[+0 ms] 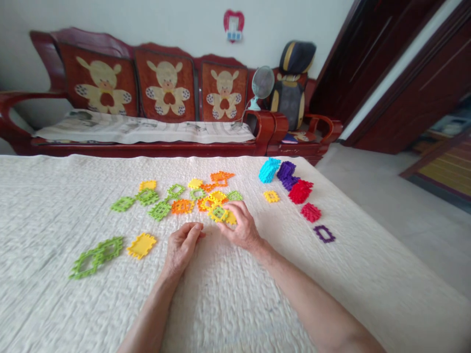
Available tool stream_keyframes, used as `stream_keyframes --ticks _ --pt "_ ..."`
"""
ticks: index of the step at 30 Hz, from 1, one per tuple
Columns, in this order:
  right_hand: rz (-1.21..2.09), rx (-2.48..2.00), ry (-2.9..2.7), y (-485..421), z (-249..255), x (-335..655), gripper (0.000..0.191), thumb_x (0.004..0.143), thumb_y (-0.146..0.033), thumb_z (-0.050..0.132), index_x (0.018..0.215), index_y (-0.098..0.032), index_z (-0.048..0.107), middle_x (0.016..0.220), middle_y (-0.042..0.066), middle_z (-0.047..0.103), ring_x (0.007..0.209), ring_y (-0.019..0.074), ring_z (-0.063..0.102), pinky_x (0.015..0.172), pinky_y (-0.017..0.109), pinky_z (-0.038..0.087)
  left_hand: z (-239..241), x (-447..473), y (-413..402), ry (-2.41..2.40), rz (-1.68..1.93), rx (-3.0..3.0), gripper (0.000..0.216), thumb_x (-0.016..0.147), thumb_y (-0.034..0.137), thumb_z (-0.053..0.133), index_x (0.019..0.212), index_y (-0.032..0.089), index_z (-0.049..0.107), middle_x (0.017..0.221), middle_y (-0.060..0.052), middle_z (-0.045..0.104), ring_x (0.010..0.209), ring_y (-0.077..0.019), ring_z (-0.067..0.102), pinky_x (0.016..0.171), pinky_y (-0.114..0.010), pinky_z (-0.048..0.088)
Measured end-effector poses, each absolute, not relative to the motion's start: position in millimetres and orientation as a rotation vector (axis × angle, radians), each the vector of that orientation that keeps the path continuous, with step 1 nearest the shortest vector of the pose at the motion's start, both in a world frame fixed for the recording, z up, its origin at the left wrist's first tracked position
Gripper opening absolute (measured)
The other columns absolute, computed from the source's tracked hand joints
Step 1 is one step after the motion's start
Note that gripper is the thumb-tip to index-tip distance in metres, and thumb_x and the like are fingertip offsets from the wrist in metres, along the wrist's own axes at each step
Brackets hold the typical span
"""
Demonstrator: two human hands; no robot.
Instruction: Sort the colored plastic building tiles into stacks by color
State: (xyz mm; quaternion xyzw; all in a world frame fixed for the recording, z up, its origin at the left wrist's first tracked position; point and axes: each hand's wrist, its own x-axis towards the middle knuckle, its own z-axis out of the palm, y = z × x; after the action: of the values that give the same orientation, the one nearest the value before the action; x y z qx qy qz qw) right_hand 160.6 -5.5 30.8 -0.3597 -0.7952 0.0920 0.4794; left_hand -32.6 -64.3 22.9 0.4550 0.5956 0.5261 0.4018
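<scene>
My right hand (241, 226) rests on the white quilted cloth (257, 294) with its fingers curled over yellow plastic tiles (221, 214) at the near edge of a scatter of green, orange and yellow interlocking tiles (184, 200). My left hand (183, 246) lies just left of it, fingers loosely curled with nothing visible in them, thumb tip near the right hand. A solid yellow tile (142, 245) and joined green frames (96, 256) lie to the left of my left hand.
Stacked cyan tiles (269, 170), purple tiles (287, 175) and red tiles (300, 191) sit at the far right, with a red tile (311, 212), a purple frame (324, 234) and a yellow tile (271, 196). Behind stands a red wooden sofa (147, 98). The surface's edge runs along the right.
</scene>
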Motion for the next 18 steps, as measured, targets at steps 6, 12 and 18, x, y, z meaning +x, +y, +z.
stream_keyframes --ticks 6,12,18 --pt "-0.083 -1.161 -1.623 45.2 23.0 232.4 0.034 0.087 -0.040 0.061 0.115 -0.021 0.059 0.108 0.010 0.059 0.106 0.0263 0.059 0.097 0.047 0.051 20.0 -32.6 -62.2 1.513 1.319 1.143 0.055 0.068 0.071 0.068 0.082 0.018 0.072 0.071 -0.005 0.072 0.070 -0.0214 0.067 0.064 -0.030 0.051" --pt "-0.072 -1.461 -1.402 71.0 -1.1 283.6 0.037 0.078 -0.041 0.064 0.107 -0.020 0.062 0.103 0.009 0.057 0.100 0.0263 0.058 0.096 0.046 0.051 16.9 -32.7 -61.1 1.528 1.315 1.097 0.057 0.065 0.072 0.070 0.082 0.018 0.071 0.070 -0.005 0.072 0.069 -0.0217 0.068 0.063 -0.030 0.050" --pt "-0.005 -1.575 -1.355 74.9 -10.0 292.1 0.043 0.074 -0.041 0.066 0.108 -0.016 0.064 0.104 0.010 0.058 0.098 0.0259 0.060 0.094 0.044 0.052 17.2 -31.8 -60.6 1.529 1.318 1.064 0.056 0.062 0.071 0.072 0.082 0.019 0.072 0.069 -0.004 0.072 0.069 -0.0212 0.067 0.063 -0.029 0.050"
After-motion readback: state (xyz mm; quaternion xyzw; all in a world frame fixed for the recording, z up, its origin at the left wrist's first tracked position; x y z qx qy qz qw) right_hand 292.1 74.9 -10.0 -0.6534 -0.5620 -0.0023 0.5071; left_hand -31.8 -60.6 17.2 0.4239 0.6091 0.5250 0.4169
